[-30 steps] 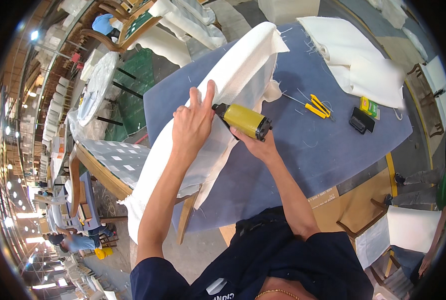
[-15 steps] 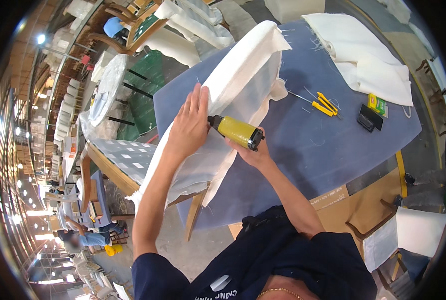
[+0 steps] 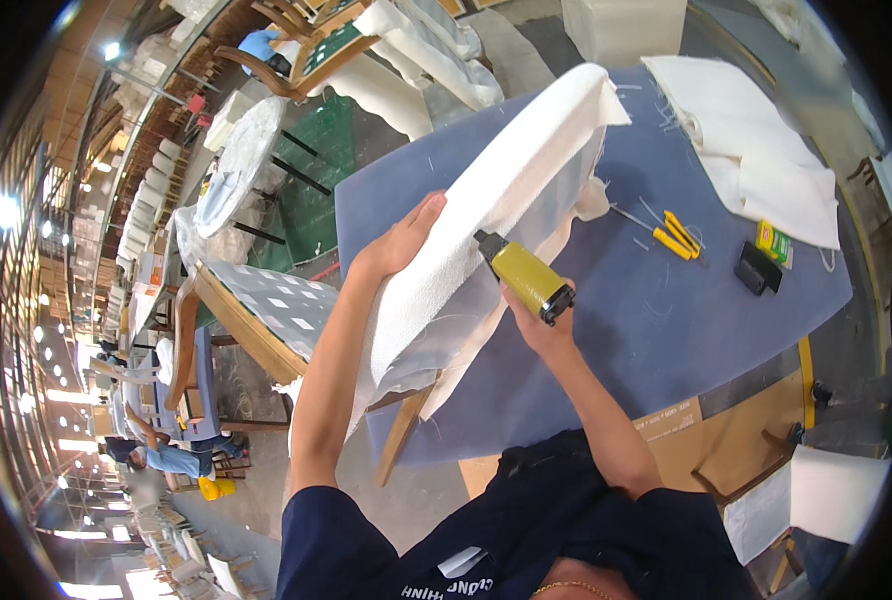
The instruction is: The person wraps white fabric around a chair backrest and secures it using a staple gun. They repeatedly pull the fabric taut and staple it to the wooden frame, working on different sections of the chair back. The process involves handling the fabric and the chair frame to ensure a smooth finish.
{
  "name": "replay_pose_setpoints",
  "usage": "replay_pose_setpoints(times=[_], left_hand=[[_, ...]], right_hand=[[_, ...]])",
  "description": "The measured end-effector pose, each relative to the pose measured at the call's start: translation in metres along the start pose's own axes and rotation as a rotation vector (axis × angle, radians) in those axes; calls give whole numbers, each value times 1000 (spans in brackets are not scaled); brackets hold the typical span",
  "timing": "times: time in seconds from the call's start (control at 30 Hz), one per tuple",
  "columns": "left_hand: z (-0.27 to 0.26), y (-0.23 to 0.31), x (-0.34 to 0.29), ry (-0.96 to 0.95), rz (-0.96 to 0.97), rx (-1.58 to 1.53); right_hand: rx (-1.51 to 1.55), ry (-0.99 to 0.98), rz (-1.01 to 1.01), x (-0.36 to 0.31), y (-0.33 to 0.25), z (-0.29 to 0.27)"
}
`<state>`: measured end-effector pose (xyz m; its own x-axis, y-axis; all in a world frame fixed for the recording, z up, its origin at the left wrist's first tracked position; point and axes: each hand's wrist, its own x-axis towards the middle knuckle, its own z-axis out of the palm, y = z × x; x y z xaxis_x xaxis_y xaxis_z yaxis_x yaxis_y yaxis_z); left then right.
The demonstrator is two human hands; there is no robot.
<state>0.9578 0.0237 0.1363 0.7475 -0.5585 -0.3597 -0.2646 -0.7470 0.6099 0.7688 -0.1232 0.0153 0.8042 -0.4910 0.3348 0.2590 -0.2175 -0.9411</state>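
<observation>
My right hand [image 3: 546, 328] is closed round the handle of a pneumatic staple gun [image 3: 529, 280] with an olive-yellow body and black ends. Its nose points up and left, a little off the inner side of a chair back covered in white fabric [image 3: 511, 150]. Against the outer side of that covering lies my left hand [image 3: 406, 240], fingers stretched along it and partly hidden by the edge. Thin, sheer lining [image 3: 456, 325] shows inside the chair back, with loose fabric edges around it. A wooden chair leg [image 3: 401, 435] sticks out toward me.
The blue-covered table [image 3: 656, 310] carries yellow-handled cutters [image 3: 678, 238], a screwdriver-like tool [image 3: 634, 222], a black phone-like object [image 3: 756, 268], a green-yellow box [image 3: 774, 243] and folded white fabric [image 3: 756, 140]. Webbed seat [image 3: 276, 300] stands at left; cardboard [image 3: 736, 430] lies at right.
The staple gun has drawn back from beside my left hand, toward the right. My left hand has slid from the top of the fabric to its outer side. The view has shifted slightly.
</observation>
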Motion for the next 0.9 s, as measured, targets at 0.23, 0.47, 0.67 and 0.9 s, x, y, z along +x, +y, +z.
replay_pose_setpoints(times=[0.23, 0.47, 0.67, 0.9], left_hand=[[47, 47, -74, 465, 168, 738], [50, 41, -79, 494, 260, 962], [54, 47, -71, 384, 339, 736], [56, 59, -97, 454, 426, 788]], right_hand=[[133, -15, 29, 6, -21, -5], [328, -205, 177, 4, -29, -5], [211, -157, 331, -19, 19, 10], [196, -115, 2, -9, -17, -4]])
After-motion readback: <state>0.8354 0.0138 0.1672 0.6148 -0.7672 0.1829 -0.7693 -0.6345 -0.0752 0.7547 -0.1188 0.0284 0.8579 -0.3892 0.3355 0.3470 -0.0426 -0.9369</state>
